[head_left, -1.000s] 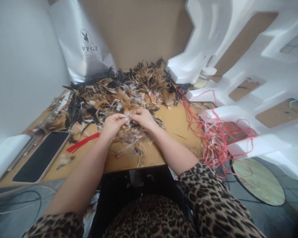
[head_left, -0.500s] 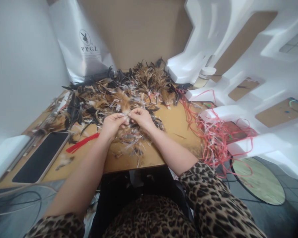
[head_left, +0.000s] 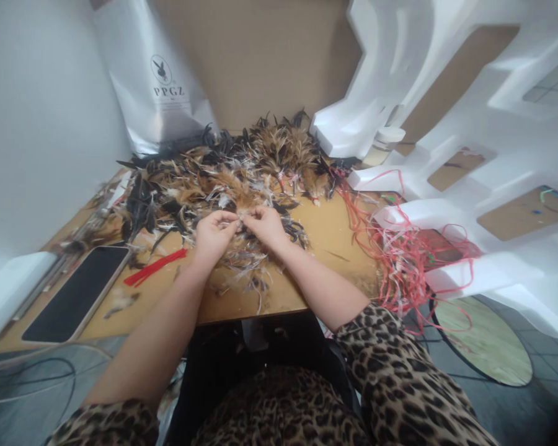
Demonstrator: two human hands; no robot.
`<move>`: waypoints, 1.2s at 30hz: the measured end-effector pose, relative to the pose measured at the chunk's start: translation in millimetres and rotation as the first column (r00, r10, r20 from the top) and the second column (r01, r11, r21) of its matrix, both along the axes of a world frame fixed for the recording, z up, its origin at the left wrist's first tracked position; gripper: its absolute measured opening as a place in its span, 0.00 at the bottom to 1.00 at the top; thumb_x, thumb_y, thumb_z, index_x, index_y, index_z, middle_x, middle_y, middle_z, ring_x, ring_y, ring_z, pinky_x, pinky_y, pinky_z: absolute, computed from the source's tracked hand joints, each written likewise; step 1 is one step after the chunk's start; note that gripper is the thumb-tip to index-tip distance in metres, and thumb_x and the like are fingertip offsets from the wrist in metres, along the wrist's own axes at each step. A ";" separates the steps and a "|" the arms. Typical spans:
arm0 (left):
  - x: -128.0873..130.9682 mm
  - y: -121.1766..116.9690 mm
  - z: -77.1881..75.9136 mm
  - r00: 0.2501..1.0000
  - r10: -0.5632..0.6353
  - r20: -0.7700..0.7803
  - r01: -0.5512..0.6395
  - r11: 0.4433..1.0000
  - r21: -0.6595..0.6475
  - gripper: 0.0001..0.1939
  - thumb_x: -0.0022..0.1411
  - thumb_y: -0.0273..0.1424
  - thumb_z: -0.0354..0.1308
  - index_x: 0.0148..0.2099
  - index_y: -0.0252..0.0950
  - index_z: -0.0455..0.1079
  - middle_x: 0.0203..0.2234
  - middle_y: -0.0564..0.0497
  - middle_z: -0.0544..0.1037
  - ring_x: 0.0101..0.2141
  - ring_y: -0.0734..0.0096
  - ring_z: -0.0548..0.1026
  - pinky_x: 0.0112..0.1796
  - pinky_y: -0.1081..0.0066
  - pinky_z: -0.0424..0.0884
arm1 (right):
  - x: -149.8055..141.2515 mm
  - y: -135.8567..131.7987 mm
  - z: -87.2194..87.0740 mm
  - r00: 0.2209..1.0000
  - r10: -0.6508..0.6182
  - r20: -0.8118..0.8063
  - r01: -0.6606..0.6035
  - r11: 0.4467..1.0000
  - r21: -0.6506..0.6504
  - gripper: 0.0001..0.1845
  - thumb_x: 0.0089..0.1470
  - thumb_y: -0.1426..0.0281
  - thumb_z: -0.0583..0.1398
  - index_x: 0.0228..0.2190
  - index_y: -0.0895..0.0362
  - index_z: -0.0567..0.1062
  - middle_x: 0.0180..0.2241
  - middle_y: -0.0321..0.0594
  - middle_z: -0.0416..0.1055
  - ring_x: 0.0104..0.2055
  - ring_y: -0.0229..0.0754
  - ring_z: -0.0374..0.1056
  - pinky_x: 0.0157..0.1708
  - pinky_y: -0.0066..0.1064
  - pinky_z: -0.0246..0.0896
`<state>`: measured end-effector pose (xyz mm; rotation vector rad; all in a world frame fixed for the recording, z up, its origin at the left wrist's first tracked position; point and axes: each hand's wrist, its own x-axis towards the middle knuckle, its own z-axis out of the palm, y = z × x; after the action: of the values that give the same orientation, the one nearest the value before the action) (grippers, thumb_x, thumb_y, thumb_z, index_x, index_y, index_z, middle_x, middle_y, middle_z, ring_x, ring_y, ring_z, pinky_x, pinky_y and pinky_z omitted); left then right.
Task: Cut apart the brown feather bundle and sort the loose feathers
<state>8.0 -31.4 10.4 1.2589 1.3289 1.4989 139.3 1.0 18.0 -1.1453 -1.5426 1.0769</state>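
My left hand (head_left: 215, 235) and my right hand (head_left: 265, 226) meet over the near part of the table, fingertips almost touching. Both are closed in a pinch on the pale, fluffy base of a brown feather (head_left: 242, 197), whose tan end points away from me. Beyond them spreads a heap of brown and black feathers (head_left: 181, 186). Loose white and grey feather scraps (head_left: 248, 260) lie under and just in front of my hands. A bundle of red strips (head_left: 155, 267) rests to the left of my left wrist.
A phone (head_left: 77, 294) lies at the table's left. A white printed bag (head_left: 162, 93) stands behind the feathers. On the right are tangled pink-red strings (head_left: 404, 266), white foam pieces (head_left: 483, 272) and a white-lidded jar (head_left: 385, 145). The wooden table (head_left: 325, 229) ends close to my lap.
My hands stay in nearly the same place. The fingers of both hands have shifted slightly around the feather's base, and the left fingers now look more drawn together.
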 end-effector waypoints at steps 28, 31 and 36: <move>-5.1 1.3 9.6 0.958 -0.058 0.281 0.102 0.985 -0.142 0.14 0.38 0.30 0.68 0.29 0.30 0.72 0.18 0.51 0.74 0.20 0.80 0.71 0.23 0.81 0.66 | -0.4 -1.3 5.7 0.870 0.095 -0.484 -0.258 0.924 -0.283 0.11 0.37 0.70 0.66 0.21 0.60 0.68 0.15 0.31 0.68 0.19 0.29 0.64 0.21 0.20 0.60; -6.6 2.9 7.0 0.960 -0.046 0.276 0.087 0.987 -0.137 0.13 0.39 0.30 0.68 0.29 0.30 0.72 0.18 0.51 0.75 0.19 0.80 0.71 0.23 0.80 0.66 | -0.7 -3.8 7.3 0.876 0.124 -0.466 -0.266 0.930 -0.253 0.11 0.38 0.69 0.66 0.23 0.61 0.70 0.17 0.32 0.69 0.19 0.29 0.64 0.21 0.20 0.60; -5.1 4.1 5.2 0.973 -0.003 0.230 0.024 0.996 -0.089 0.12 0.39 0.30 0.67 0.29 0.30 0.72 0.17 0.52 0.75 0.18 0.79 0.71 0.23 0.79 0.67 | -2.8 -6.6 7.4 0.916 0.107 -0.385 -0.196 0.961 -0.197 0.09 0.40 0.69 0.64 0.23 0.61 0.71 0.16 0.32 0.69 0.19 0.29 0.64 0.20 0.21 0.58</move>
<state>2.9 -27.3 15.5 1.0020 1.2189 1.5066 136.5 -5.5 25.4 -0.9127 -1.2422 1.5184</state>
